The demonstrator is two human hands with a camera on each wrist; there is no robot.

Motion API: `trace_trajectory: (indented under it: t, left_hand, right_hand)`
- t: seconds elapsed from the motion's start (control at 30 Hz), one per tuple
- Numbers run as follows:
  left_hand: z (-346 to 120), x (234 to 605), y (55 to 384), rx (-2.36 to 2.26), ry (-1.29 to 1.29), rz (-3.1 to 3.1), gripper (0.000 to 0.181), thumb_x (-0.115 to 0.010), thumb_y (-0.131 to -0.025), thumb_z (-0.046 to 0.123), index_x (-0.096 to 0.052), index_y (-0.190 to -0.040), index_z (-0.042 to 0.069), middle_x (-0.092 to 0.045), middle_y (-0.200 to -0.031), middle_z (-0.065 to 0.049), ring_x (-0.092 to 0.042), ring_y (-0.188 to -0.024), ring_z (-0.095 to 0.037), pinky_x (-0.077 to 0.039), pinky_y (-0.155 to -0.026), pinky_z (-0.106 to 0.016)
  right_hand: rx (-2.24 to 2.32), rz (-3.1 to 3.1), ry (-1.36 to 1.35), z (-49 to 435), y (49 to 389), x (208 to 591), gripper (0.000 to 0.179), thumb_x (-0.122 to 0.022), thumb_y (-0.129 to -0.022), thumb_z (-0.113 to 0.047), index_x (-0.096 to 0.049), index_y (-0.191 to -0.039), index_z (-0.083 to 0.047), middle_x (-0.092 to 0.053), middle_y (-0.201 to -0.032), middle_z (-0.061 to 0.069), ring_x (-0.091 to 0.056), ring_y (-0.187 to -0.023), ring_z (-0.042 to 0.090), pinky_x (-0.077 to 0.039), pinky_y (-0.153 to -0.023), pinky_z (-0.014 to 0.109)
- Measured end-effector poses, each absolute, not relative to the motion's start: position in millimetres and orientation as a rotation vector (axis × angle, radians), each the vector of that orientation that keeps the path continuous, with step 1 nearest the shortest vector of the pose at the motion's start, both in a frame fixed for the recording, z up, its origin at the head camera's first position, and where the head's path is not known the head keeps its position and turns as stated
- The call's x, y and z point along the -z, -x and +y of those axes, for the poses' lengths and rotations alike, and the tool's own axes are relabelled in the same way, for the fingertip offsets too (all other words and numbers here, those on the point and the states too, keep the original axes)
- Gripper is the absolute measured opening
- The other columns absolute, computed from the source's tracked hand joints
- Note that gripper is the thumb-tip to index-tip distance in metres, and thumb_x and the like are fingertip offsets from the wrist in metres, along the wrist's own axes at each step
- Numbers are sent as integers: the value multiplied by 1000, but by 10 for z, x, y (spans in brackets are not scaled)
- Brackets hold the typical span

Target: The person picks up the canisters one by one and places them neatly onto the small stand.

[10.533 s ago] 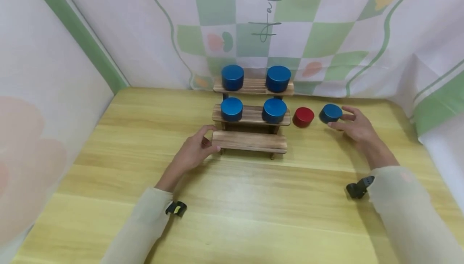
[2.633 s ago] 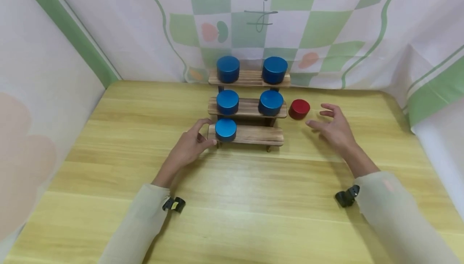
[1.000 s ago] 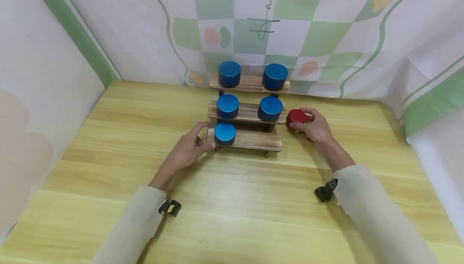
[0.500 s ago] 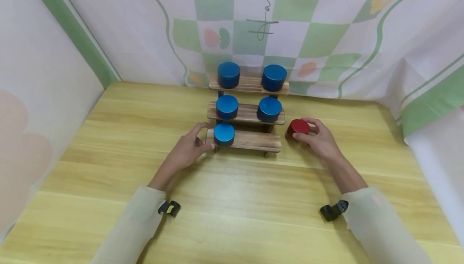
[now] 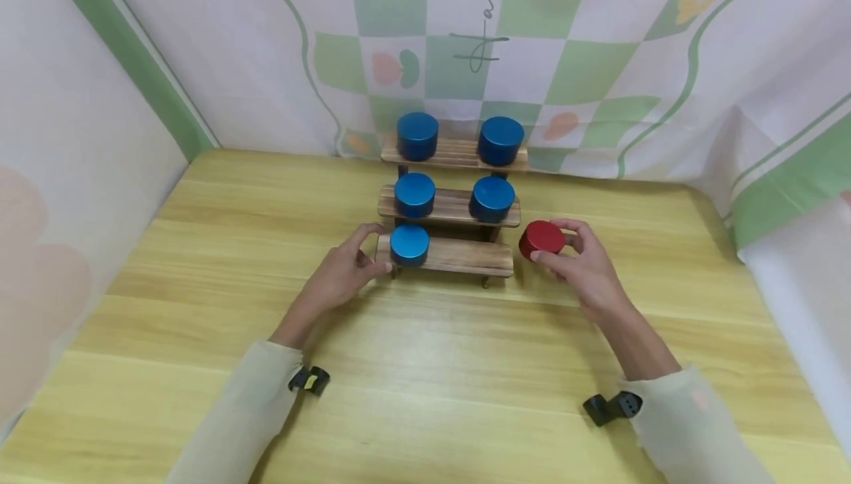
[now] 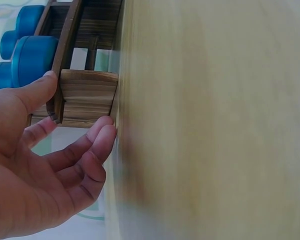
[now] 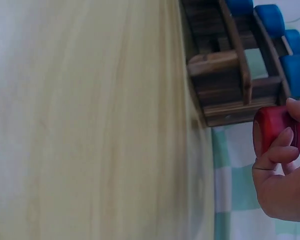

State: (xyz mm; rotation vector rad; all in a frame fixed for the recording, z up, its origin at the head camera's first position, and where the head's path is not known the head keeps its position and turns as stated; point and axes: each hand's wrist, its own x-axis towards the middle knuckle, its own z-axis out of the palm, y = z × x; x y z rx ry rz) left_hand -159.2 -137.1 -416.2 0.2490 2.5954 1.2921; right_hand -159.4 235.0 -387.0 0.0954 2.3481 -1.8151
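Observation:
My right hand pinches a round red tin between thumb and fingers, just right of the wooden tiered stand. In the right wrist view the red tin is raised clear of the tabletop, beside the stand's end. At the lowest step's left end, my left hand grips the plank, thumb at the front edge and index finger at the back; its other fingers curl loosely below in the left wrist view. A blue tin sits at the left of that step, close to the left fingertips.
Two blue tins stand on the middle step, among them the right one, and two on the top step, such as the left one. A patterned curtain hangs right behind the stand. The wooden table extends in front.
Earlier, a blue tin went from the table at right onto the lowest step. The right hand then took hold of the red tin, lifted it and brought it toward the viewer. The left hand stayed put.

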Motion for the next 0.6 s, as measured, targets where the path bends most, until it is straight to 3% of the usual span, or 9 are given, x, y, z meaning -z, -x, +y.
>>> trace_trajectory:
  t: [0.13, 0.33, 0.6]
  left_hand:
    - [-1360, 4148, 1593, -1289, -251, 2599, 54, -68, -98, 29, -42, -145, 26, -62, -82, -9, -56, -69, -24, -49, -58, -34]
    - [-1365, 4140, 1598, -1288, -265, 2610, 54, -68, -98, 29, -42, -145, 25, -63, -84, -9, -57, -71, -24, -50, -59, -34]
    - [-1367, 4156, 1600, -1300, -262, 2590, 53, -68, -98, 29, -42, -144, 26, -64, -85, -10, -58, -70, -24, -50, -58, -34]
  right_hand:
    - [1839, 2344, -59, 2304, 1497, 3788, 57, -75, -92, -17, -43, -139, -15, -50, -128, 8, -58, -79, 17, -47, -65, 24]
    - [1787, 2411, 15, 2149, 1431, 3754, 67, -77, -91, -18, -41, -145, -9, -48, -137, 11, -56, -78, 17, -49, -67, 22]
    - [1726, 2475, 85, 1980, 1415, 3767, 66, -79, -88, -17, -44, -143, -6, -50, -135, 11, -52, -77, 18, -47, -64, 20]
